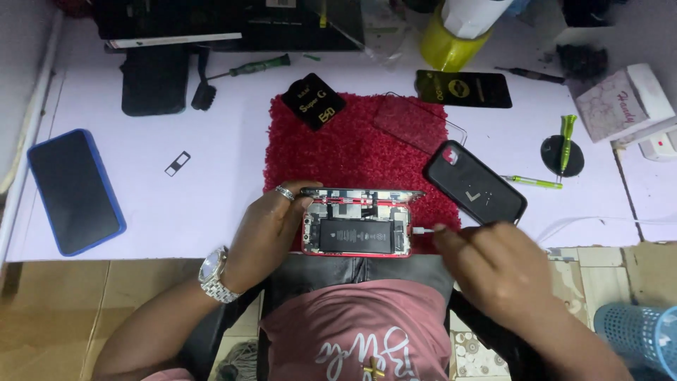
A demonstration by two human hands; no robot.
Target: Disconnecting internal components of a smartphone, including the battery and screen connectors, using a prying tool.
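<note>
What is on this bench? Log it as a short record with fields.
left hand: steadies the opened phone
right hand: holds a white cable plug at the phone's end
phone: red frame, battery showing, screen lifted at the far edge
under phone: red mat
left of mat: blue phone
right of mat: black case, green screwdriver

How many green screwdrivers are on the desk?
3. One dark green screwdriver lies at the top left by the brush, one bright green one rests on the round black pad at right, and one thin one beside it. More may be hidden.
</note>
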